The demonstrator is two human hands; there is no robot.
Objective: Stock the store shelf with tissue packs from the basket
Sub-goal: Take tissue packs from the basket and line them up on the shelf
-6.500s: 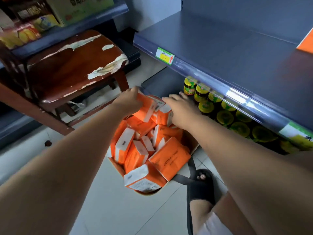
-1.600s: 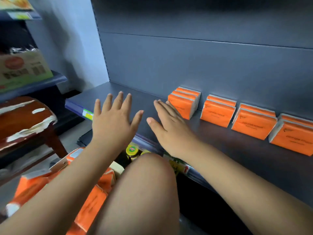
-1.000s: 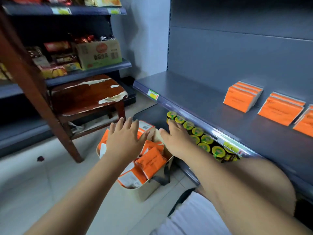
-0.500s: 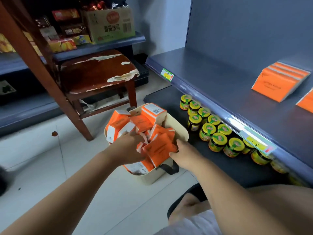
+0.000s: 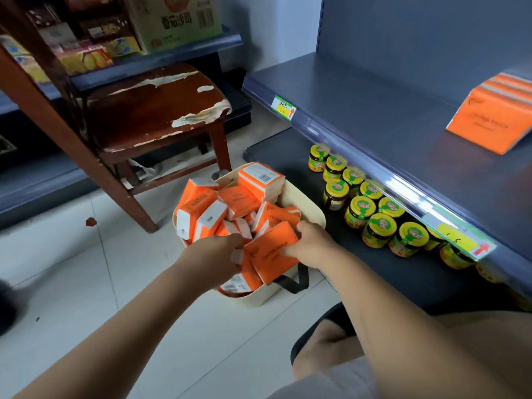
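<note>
Okay, pick step at the basket (image 5: 306, 204). It sits on the floor (image 5: 86, 283) just beside the lower shelf (image 5: 374, 272). It's heaped with orange tissue packs (image 5: 201, 208) lying at all angles, several poking above the rim.

Right hand (image 5: 309, 244) grips the top pack (image 5: 272, 251) by its right-hand end. Left hand (image 5: 214, 251) has its fingers curled down into the pile just beside that pack. Can't tell if it actually has one, since the fingertips are buried.

Target shelf (image 5: 374, 110) is up and to the right, mostly bare. One stack of packs (image 5: 489, 116) leans toward its back at the right edge of view.

My read on doing this well:
- Lift the top pack straight up before swinging right. It overlaps its neighbours, and dragging it sideways would probably tip out the ones riding on the rim.
- The left hand should commit to one pack with a full wrap, not a fingertip pinch. The film wrap looks soft and likely slippery.
- Carry over the shelf lip, clear of the jars (image 5: 359, 208) lined up on the lower shelf beneath it. A low arc could clip the lids.
- Set new packs next to the existing stack in the same orientation, filling toward the bare left end.

Basket is nearly full, so the task looks early.
</note>
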